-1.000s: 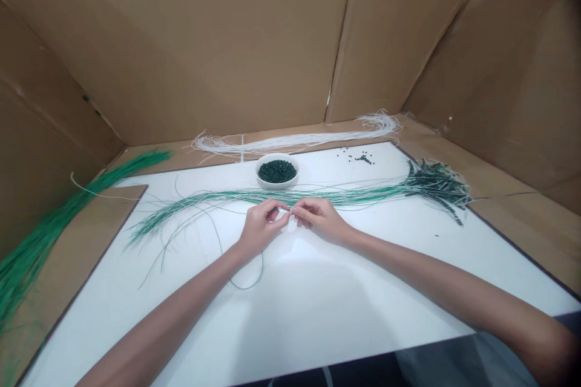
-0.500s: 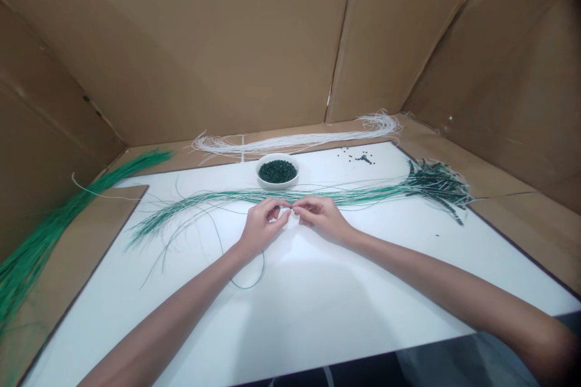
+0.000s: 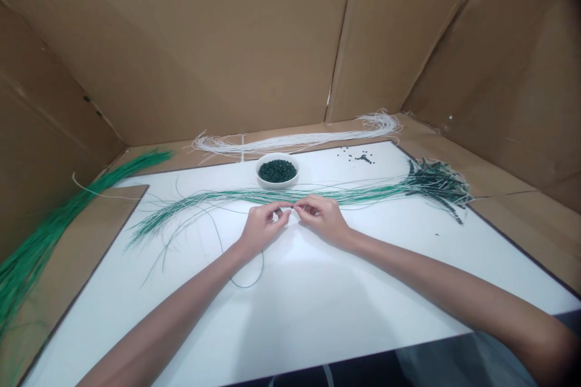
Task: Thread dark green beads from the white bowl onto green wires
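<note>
My left hand (image 3: 263, 225) is closed in a pinch on a thin green string (image 3: 247, 286), which loops down onto the white board below my wrist. A short dark piece, probably beads, shows at its fingertips. The fingertips of my right hand (image 3: 325, 221) are pinched together beside it, almost touching the left ones. A tiny dark bead seems to lie between the two hands; exactly what the right fingers grip is too small to make out. Just beyond both hands runs a bundle of green and white strings (image 3: 363, 195), with dark beaded ends (image 3: 438, 184) at the right.
A white bowl (image 3: 278, 186) of dark green beads (image 3: 276, 170) stands behind the bundle. Loose beads (image 3: 363, 158) lie to its right. White strings (image 3: 295, 142) stretch along the back, and a green string bundle (image 3: 59, 224) lies left. Cardboard walls (image 3: 204, 42) enclose the board (image 3: 290, 314).
My right hand has shifted very slightly, its fingertips still close to the left ones. My left hand stays in place with its pinch on the string.
</note>
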`<state>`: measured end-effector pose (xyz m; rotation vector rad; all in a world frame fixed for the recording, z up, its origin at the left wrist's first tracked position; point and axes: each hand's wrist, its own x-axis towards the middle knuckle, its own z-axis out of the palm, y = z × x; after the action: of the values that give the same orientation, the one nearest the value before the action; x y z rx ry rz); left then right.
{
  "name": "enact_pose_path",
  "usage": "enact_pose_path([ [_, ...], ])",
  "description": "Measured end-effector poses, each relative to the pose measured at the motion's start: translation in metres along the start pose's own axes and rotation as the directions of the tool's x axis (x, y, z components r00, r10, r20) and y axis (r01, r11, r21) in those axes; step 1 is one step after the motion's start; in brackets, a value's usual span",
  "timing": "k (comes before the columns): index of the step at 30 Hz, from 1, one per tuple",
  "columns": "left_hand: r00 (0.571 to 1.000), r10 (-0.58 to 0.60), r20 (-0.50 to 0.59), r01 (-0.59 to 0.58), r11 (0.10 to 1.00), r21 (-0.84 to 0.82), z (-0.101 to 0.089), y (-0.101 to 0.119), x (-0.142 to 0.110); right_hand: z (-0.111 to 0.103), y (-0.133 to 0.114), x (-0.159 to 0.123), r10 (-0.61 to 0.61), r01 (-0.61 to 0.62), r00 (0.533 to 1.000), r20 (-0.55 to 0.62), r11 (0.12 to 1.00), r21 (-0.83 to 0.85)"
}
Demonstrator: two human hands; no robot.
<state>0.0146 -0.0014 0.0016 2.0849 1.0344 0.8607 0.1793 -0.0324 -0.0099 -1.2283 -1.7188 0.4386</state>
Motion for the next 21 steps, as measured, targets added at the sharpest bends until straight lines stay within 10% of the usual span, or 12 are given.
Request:
enact_pose_path([
  [15, 0.997, -0.040, -0.070, 0.040, 0.999, -0.001, 0.0005, 0.0005, 0.0005, -0.0014, -0.0015, 0.0009, -0.014, 0.014, 1.000, 0.009, 1.000, -0.011],
  [21, 0.992, -0.044, -0.116, 0.040, 0.998, -0.042, 0.0003, -0.0015, 0.0005, -0.0007, 0.0011, 0.0017, 0.218, -0.216, 0.976, 0.015, 0.949, 0.228],
])
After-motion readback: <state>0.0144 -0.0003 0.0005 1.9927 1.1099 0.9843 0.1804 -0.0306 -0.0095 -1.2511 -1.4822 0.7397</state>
